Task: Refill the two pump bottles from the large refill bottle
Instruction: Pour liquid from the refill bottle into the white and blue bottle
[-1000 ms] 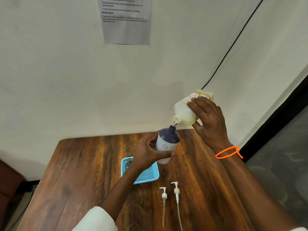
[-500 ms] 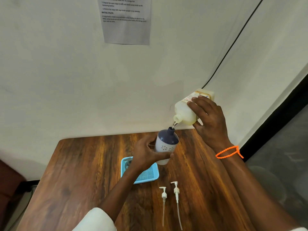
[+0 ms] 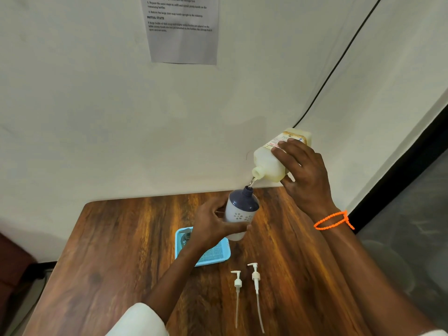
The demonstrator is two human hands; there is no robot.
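The right hand [image 3: 306, 175] grips the tilted refill bottle [image 3: 272, 163]; the left hand [image 3: 213, 224] holds the pump bottle [image 3: 240, 212]. Any wobble could spill soap past its narrow neck.

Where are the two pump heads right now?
In the head view, the two pump heads lie side by side on the wooden table, near its front edge, just right of and nearer the person than the blue tray, untouched by either hand.
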